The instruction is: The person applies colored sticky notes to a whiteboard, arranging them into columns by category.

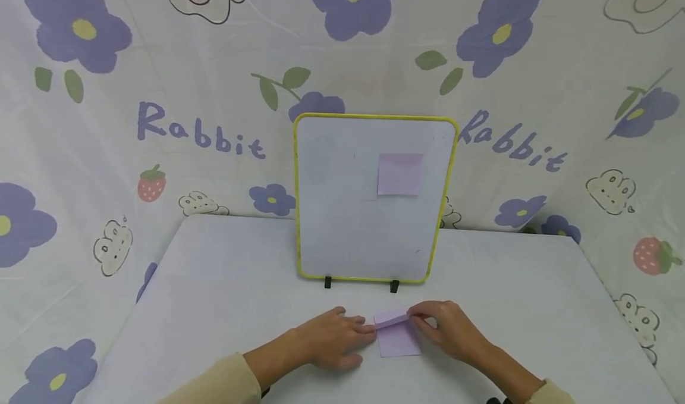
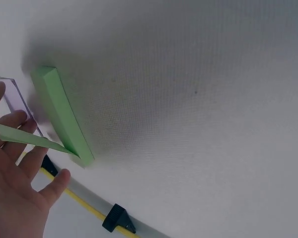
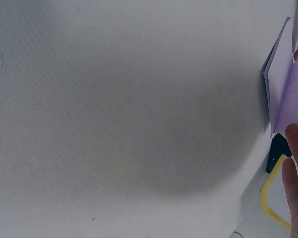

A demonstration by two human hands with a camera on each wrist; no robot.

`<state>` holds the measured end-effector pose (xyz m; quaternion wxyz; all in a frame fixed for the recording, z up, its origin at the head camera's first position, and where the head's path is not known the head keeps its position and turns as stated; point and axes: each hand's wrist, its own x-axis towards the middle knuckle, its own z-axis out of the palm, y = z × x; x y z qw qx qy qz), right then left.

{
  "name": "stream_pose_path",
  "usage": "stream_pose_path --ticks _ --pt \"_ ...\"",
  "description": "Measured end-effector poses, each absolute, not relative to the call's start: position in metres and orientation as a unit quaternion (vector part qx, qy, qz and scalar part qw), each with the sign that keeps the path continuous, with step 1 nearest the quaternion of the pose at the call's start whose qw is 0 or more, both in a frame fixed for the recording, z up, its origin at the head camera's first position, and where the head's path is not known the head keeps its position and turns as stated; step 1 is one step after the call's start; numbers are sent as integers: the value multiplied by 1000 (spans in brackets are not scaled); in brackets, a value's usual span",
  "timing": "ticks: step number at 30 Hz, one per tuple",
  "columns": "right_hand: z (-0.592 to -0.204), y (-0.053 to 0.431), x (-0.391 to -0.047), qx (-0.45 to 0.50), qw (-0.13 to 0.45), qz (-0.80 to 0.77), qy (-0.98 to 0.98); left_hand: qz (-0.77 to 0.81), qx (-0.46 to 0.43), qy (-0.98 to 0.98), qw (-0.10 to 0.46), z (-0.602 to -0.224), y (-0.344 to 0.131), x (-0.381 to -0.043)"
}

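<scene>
A pad of purple sticky notes lies on the table, its top sheet lifted and folded back along the upper part. My right hand pinches the upper right corner of that sheet between thumb and fingers. At the pad's left edge my left hand rests with spread fingers, the fingertips touching the purple pad. Beneath the left palm, in the left wrist view, lies a green sticky note pad with one sheet standing up towards the hand. The left hand hides this green pad in the head view.
Behind the hands stands a whiteboard with a yellow frame on black feet. One purple sticky note is on its right half. A printed curtain hangs behind the white table.
</scene>
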<state>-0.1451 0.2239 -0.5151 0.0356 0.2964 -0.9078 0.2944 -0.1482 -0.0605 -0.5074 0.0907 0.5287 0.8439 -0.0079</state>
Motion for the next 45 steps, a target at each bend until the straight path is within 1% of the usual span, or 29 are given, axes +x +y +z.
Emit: stream_pose_path --ticks 4,9,12,18,28,30,34,45 --pt "-515 224 -145 279 34 293 -914 -4 537 838 97 -507 -60 -149" --pt "-516 223 -146 263 47 293 -918 31 534 833 142 -507 -57 -152" --pt "-516 222 -147 256 44 293 -920 36 524 836 157 -509 -53 -153" --pt "-514 220 -148 250 39 303 -919 7 509 847 153 -513 -48 -154" --pt "-512 221 -151 246 58 325 -911 -28 512 848 134 -512 -46 -155" --pt "-510 221 -153 244 69 334 -908 -30 511 848 136 -512 -46 -155" --pt "-506 222 -157 252 109 342 -899 -28 509 849 140 -512 -45 -155" --pt "-484 219 -171 292 219 314 -876 -21 519 846 125 -511 -45 -153"
